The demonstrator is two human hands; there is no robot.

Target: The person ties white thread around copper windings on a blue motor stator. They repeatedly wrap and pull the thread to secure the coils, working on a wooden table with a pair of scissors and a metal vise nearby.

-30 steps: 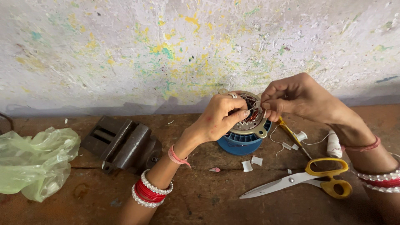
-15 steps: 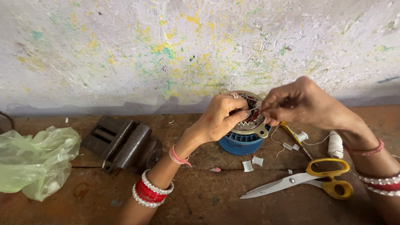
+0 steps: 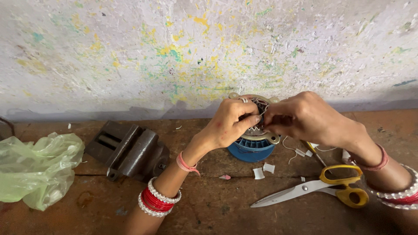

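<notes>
A round metal motor stator (image 3: 259,135) with wire windings sits tilted on a blue round base (image 3: 250,151) against the wall. My left hand (image 3: 230,122) grips its near-left side, thumb stretched across the front. My right hand (image 3: 305,117) is closed over its right side, fingers pinched at the windings; what they pinch is hidden. Both wrists carry red and white bangles. Yellow-handled scissors (image 3: 322,188) lie shut on the wooden bench just under my right forearm.
A dark metal bench vise (image 3: 130,150) lies to the left, and a crumpled green plastic bag (image 3: 37,167) at the far left. Small white paper scraps (image 3: 264,170) and thin wire bits lie scattered by the base. A paint-spattered wall (image 3: 174,52) rises behind.
Both hands have closed in tighter over the stator, and my right hand has slid left to cover more of its rim. Scissors, vise and bag lie as before.
</notes>
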